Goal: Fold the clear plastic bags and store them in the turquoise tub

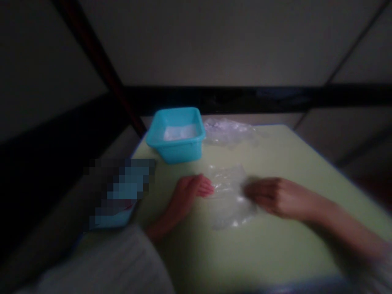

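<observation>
A clear plastic bag (229, 200) lies on the yellow-green table, with shiny creases across it. At its left edge, my left hand (196, 185) is closed, its fingers curled together on the plastic. On the opposite side, my right hand (271, 196) is closed on the bag's right edge; its fingertips are blurred and partly lost in shadow. Beyond the left hand stands a turquoise plastic basin (180, 153) with something white and flat inside (180, 132).
A heap of crumpled clear plastic (229, 131) lies right of the basin at the far end of the table (269, 253). A pixelated patch (122, 196) covers something bluish at the left edge. A pale wall (220, 45) rises behind.
</observation>
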A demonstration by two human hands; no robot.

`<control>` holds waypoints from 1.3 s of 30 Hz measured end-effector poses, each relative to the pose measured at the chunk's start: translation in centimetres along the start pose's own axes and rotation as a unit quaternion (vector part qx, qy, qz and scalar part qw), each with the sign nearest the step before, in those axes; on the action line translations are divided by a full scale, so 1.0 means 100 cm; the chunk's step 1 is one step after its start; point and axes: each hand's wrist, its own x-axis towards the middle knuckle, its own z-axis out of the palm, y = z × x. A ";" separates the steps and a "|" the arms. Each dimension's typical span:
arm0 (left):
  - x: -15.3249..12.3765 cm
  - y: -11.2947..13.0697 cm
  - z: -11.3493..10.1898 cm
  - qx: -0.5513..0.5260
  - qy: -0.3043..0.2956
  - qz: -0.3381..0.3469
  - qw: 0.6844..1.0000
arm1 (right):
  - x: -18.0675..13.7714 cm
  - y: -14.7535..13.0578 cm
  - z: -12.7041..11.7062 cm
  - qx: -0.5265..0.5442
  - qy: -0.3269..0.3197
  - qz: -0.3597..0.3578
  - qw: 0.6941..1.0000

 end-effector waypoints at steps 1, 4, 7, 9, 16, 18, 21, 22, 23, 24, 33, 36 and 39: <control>0.000 0.000 0.000 -0.001 0.000 -0.002 1.000 | 0.000 0.001 0.001 0.006 -0.001 0.002 1.000; 0.000 0.001 0.000 -0.005 -0.001 -0.006 1.000 | -0.002 0.005 0.001 0.037 -0.006 0.014 0.999; -0.001 0.003 0.000 -0.008 -0.003 -0.008 1.000 | -0.003 0.008 -0.001 0.077 -0.012 0.035 0.996; -0.001 0.004 -0.001 -0.005 0.002 -0.004 1.000 | -0.004 0.010 -0.003 0.096 -0.017 0.051 0.994; -0.002 0.005 -0.008 0.065 0.031 0.030 0.997 | -0.003 0.014 -0.005 0.158 -0.015 0.099 0.982; -0.001 0.005 -0.009 0.083 0.043 0.043 0.995 | -0.003 0.016 -0.004 0.186 -0.004 0.113 0.976; -0.001 0.005 -0.008 0.091 0.058 0.064 0.992 | -0.003 0.019 -0.003 0.215 0.012 0.138 0.967; -0.001 0.005 -0.008 0.089 0.060 0.071 0.992 | -0.002 0.019 -0.002 0.225 0.017 0.150 0.963; 0.000 0.005 -0.008 0.086 0.061 0.078 0.991 | -0.002 0.020 -0.002 0.237 0.021 0.164 0.957; 0.000 0.004 -0.008 0.084 0.060 0.083 0.991 | -0.001 0.020 -0.002 0.250 0.029 0.177 0.951; 0.001 -0.001 -0.007 0.083 0.045 0.094 0.991 | 0.019 0.016 0.005 0.433 0.121 0.330 0.830; 0.003 0.000 -0.007 0.074 0.040 0.097 0.992 | 0.025 0.019 0.013 0.486 0.147 0.376 0.776; 0.005 0.000 -0.008 0.069 0.040 0.098 0.992 | 0.029 0.022 0.019 0.500 0.163 0.418 0.740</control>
